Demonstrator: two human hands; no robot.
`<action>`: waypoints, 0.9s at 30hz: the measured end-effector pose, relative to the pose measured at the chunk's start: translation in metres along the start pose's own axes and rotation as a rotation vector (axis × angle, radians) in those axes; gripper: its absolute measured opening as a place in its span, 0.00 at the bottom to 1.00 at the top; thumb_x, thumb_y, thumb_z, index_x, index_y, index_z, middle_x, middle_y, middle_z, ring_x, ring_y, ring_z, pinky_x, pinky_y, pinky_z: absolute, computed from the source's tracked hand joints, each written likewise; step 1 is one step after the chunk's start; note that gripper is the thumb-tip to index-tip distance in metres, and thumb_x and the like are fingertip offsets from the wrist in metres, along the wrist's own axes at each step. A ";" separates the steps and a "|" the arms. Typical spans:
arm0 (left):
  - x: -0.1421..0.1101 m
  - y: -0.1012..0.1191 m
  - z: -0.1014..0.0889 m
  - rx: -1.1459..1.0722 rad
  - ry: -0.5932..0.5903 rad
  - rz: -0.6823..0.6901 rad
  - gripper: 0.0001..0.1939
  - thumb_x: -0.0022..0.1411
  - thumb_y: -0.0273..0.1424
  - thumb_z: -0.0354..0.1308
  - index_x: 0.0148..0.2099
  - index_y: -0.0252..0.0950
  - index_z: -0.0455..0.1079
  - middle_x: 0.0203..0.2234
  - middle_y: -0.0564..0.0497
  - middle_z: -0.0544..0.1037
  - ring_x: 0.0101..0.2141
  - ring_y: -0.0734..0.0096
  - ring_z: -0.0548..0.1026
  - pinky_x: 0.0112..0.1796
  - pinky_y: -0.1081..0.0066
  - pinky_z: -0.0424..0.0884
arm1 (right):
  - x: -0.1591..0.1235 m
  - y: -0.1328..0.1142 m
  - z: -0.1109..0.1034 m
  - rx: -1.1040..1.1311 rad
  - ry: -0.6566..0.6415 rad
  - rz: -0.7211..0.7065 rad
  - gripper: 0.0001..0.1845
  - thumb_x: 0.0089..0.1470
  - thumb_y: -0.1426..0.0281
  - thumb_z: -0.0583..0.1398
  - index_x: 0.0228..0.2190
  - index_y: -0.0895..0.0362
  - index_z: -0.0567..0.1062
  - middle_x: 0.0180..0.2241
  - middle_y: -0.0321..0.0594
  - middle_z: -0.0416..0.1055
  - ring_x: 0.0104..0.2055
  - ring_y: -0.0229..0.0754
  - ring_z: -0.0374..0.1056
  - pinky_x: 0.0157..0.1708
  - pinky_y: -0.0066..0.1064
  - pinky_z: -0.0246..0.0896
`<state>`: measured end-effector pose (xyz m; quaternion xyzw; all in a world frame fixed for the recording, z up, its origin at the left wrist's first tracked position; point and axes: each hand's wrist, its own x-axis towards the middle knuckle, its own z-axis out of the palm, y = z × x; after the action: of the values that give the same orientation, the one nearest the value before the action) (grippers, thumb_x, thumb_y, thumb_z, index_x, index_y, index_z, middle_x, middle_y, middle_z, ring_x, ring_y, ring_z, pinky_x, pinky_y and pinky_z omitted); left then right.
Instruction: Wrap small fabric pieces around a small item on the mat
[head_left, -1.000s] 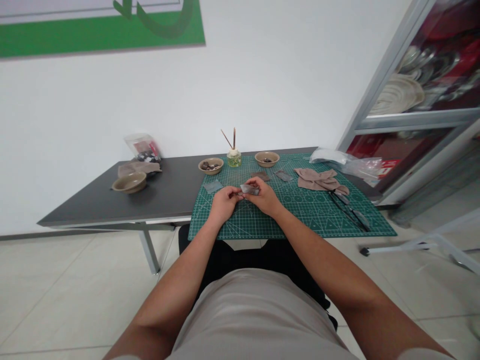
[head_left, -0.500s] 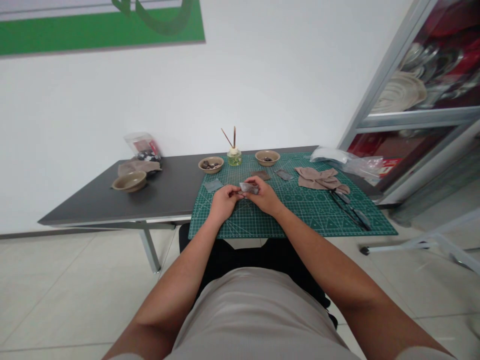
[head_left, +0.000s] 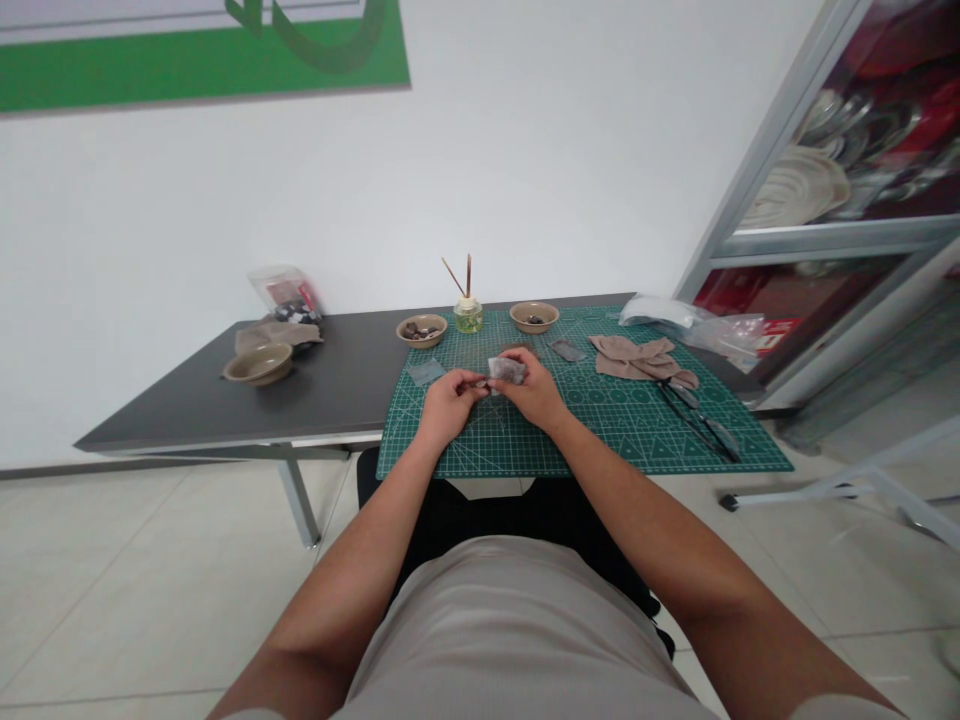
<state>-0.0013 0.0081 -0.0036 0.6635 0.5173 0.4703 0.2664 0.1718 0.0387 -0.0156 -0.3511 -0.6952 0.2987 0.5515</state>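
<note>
My right hand (head_left: 534,392) holds a small, crumpled grey flat piece (head_left: 506,370) above the green cutting mat (head_left: 600,440). My left hand (head_left: 448,405) comes in from the other side, with its fingertips pinching the piece's left edge. The material of the piece is too small to tell. A small grey square (head_left: 426,372) lies on the mat near my left hand, and another (head_left: 567,350) lies past my right hand. A brown piece (head_left: 514,347) is mostly hidden behind my right fingers.
Two tan bowls of dark stones (head_left: 421,330) (head_left: 534,317) and a reed diffuser (head_left: 469,315) stand at the mat's far edge. A beige cloth (head_left: 634,357) and black-handled tools (head_left: 697,425) lie on the mat's right side. A third bowl (head_left: 259,364) stands on the grey table (head_left: 337,400).
The grey piece has turned and shifted slightly up and to the right, now sitting more in my right hand's fingers. Both hands stay close together over the mat.
</note>
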 end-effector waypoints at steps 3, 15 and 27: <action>-0.001 0.002 0.000 -0.039 0.012 0.004 0.09 0.52 0.29 0.63 0.38 0.36 0.75 0.24 0.55 0.73 0.27 0.73 0.70 0.32 0.72 0.66 | 0.001 0.002 0.000 0.023 0.050 0.004 0.19 0.45 0.64 0.67 0.39 0.52 0.71 0.37 0.35 0.72 0.37 0.42 0.69 0.39 0.34 0.64; -0.002 0.001 0.000 -0.039 0.007 0.026 0.09 0.52 0.30 0.63 0.38 0.37 0.75 0.25 0.55 0.74 0.27 0.74 0.70 0.32 0.72 0.67 | -0.002 -0.010 -0.001 -0.036 -0.062 -0.021 0.06 0.50 0.65 0.65 0.32 0.52 0.78 0.31 0.36 0.77 0.35 0.42 0.73 0.38 0.34 0.65; -0.002 -0.001 0.000 -0.075 0.030 -0.016 0.09 0.51 0.30 0.63 0.38 0.37 0.76 0.25 0.55 0.76 0.27 0.73 0.72 0.32 0.72 0.67 | 0.001 -0.006 -0.001 -0.039 -0.164 -0.062 0.08 0.50 0.64 0.65 0.33 0.53 0.77 0.34 0.37 0.77 0.37 0.41 0.74 0.41 0.35 0.68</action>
<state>-0.0016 0.0068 -0.0052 0.6418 0.5086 0.4970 0.2869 0.1713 0.0362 -0.0103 -0.3144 -0.7544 0.2957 0.4947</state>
